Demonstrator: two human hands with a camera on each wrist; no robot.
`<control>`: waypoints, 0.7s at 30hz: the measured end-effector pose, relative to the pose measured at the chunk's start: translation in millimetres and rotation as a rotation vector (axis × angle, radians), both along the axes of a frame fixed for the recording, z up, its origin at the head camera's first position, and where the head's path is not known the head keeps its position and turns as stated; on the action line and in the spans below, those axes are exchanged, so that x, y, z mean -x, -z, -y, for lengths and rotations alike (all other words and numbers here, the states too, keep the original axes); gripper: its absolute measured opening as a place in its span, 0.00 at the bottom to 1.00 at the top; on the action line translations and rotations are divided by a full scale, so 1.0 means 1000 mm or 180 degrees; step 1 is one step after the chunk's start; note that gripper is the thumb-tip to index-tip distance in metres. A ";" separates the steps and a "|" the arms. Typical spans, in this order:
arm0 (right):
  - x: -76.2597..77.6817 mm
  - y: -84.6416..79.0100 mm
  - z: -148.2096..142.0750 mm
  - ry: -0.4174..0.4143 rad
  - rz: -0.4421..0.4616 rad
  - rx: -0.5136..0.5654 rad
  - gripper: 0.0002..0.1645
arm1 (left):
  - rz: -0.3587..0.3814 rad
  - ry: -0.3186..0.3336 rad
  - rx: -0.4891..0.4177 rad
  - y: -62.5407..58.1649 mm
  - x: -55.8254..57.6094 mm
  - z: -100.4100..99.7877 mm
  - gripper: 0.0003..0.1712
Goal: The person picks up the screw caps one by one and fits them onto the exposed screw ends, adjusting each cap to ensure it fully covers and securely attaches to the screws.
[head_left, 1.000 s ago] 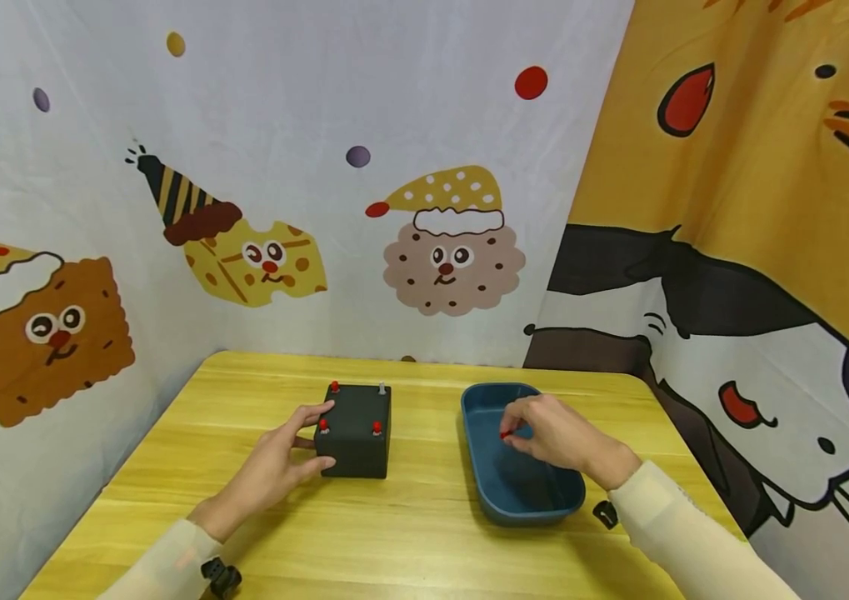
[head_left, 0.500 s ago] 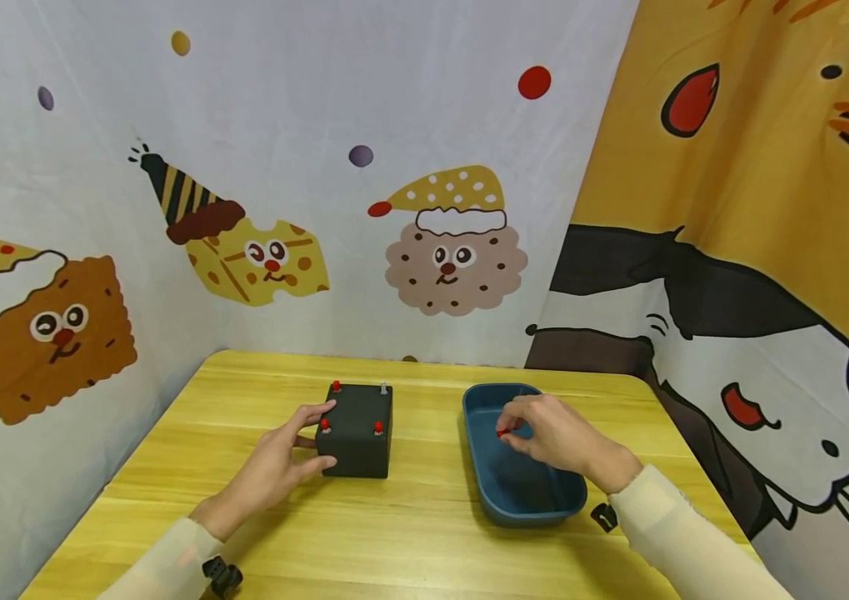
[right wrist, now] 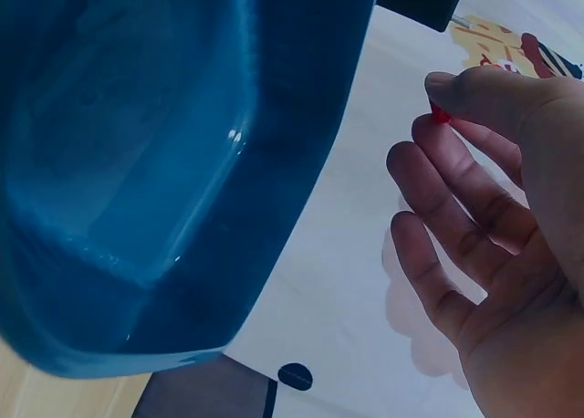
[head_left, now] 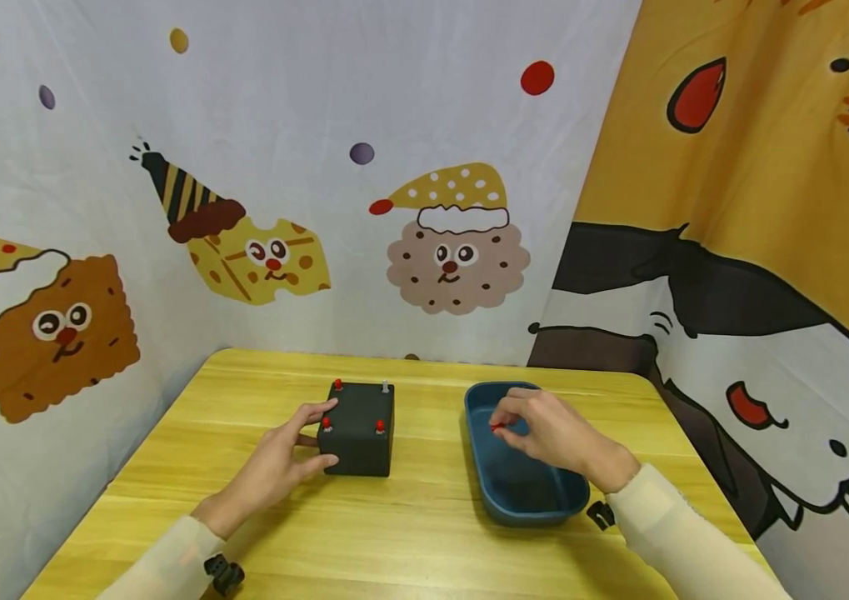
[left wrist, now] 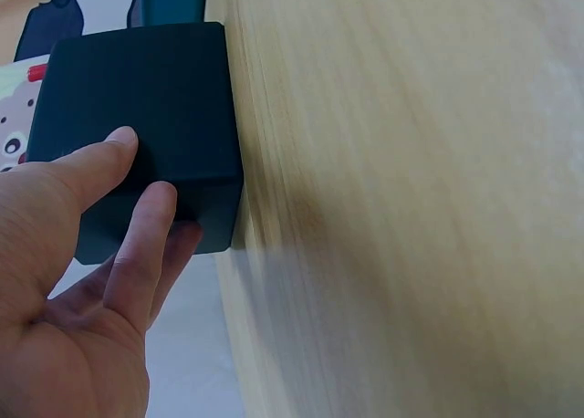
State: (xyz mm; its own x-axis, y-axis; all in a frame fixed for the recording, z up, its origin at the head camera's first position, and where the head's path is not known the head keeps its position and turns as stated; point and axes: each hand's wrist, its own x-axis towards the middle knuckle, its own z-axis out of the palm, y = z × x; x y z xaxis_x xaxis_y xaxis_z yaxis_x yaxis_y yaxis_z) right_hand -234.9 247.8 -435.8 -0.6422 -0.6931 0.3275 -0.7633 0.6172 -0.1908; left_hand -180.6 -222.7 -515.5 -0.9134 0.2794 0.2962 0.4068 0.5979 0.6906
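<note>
A black box (head_left: 360,417) stands on the table, with small toggle levers at its top corners. Three levers carry red caps (head_left: 380,426); the one at the back right is a bare metal lever (head_left: 385,387). My left hand (head_left: 267,475) holds the box from its left side, thumb at the front and fingers along the left face, as the left wrist view also shows (left wrist: 100,245). Over the blue bin (head_left: 495,504), my right hand (head_left: 551,433) pinches a small red cap (right wrist: 440,113) between thumb and index finger. The other fingers are loosely bent.
The wooden table (head_left: 424,550) ends at a printed cloth backdrop (head_left: 424,83) behind and at the sides. Between the box and the bin's raised rim lies a strip of bare tabletop. A dark wrist camera (head_left: 225,575) sits on my left sleeve.
My right hand has shifted slightly left and up above the bin, with the red cap still pinched. The left hand keeps its hold on the box. The head view has moved a little.
</note>
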 end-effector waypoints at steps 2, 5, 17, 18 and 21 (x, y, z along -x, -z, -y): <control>0.000 -0.001 0.002 -0.0008 -0.0039 0.0032 0.10 | 0.0005 -0.0002 -0.0007 0.001 0.000 0.000 0.53; -0.001 -0.002 0.004 -0.0030 -0.0081 0.0079 0.09 | 0.0004 0.0002 -0.0012 0.001 0.000 0.000 0.53; -0.001 -0.004 0.015 -0.0080 -0.0203 0.0117 0.09 | -0.0021 0.0027 -0.0032 -0.001 -0.001 0.000 0.53; -0.001 -0.004 0.015 -0.0086 -0.0208 0.0128 0.09 | -0.0025 0.0028 -0.0032 0.000 -0.001 0.000 0.53; -0.002 -0.005 0.018 -0.0101 -0.0216 0.0146 0.09 | -0.0053 0.0035 -0.0029 0.000 -0.001 0.000 0.53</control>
State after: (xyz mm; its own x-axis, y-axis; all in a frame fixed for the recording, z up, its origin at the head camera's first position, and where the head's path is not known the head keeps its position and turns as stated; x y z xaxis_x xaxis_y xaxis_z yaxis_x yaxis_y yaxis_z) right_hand -233.1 229.3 -431.1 -0.5955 -0.6960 0.4013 -0.7945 0.5843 -0.1655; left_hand -180.0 -222.9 -515.9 -0.9052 0.2865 0.3140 0.4249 0.5871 0.6890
